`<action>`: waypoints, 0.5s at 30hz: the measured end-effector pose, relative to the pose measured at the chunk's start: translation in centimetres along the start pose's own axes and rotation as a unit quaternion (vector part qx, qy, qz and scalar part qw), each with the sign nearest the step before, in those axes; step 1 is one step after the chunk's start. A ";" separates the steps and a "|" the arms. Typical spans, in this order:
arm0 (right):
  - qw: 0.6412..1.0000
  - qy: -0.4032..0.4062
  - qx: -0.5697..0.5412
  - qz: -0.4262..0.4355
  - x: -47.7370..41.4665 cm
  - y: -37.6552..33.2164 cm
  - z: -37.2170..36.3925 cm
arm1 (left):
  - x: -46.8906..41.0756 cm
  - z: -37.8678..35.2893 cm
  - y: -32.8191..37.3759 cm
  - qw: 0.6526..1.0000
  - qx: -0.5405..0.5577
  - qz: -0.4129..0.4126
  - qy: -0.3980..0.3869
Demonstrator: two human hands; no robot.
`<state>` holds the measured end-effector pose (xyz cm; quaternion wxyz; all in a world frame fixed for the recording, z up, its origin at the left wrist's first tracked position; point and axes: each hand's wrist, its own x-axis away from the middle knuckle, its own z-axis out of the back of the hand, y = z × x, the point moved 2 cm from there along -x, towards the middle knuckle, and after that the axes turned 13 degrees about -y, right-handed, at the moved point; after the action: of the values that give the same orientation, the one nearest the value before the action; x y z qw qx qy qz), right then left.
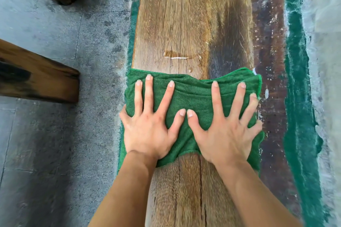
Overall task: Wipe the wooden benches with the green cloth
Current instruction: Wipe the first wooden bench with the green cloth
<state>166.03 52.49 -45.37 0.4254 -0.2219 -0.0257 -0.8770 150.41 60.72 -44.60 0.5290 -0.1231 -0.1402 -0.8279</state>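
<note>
text: none I can read | bench [184,24]: bare grain, no marks or numbers | cloth [193,97] under my hands: a small white tag at its corner, too small to read

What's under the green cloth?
The wooden bench: its planks run out from under the green cloth. Both hands press it flat, so the covered wood stays hidden.

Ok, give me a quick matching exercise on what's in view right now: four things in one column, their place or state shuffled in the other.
Things:
1. green cloth
2. left hand
3. wet streak
4. second bench

Places or states:
A. on the wood just beyond the cloth
B. spread across the bench
C. on the floor at left
D. flat on the cloth's left half

Pairs: 1-B, 2-D, 3-A, 4-C
</note>
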 end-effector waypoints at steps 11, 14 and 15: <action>1.000 -0.002 -0.014 -0.012 -0.9 0.5 -0.4 | -1.6 -0.4 0.7 1.000 -0.007 -0.015 -0.011; 1.000 -0.013 -0.014 -0.007 -1.5 0.4 0.1 | -2.1 0.0 0.8 1.000 -0.002 -0.012 -0.019; 1.000 -0.014 -0.012 -0.003 -1.3 0.6 0.2 | -1.9 -0.1 0.9 1.000 -0.006 -0.012 -0.018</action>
<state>167.26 53.11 -45.85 0.4195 -0.2389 -0.0217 -0.8755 151.96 61.94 -45.26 0.5155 -0.1391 -0.1460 -0.8328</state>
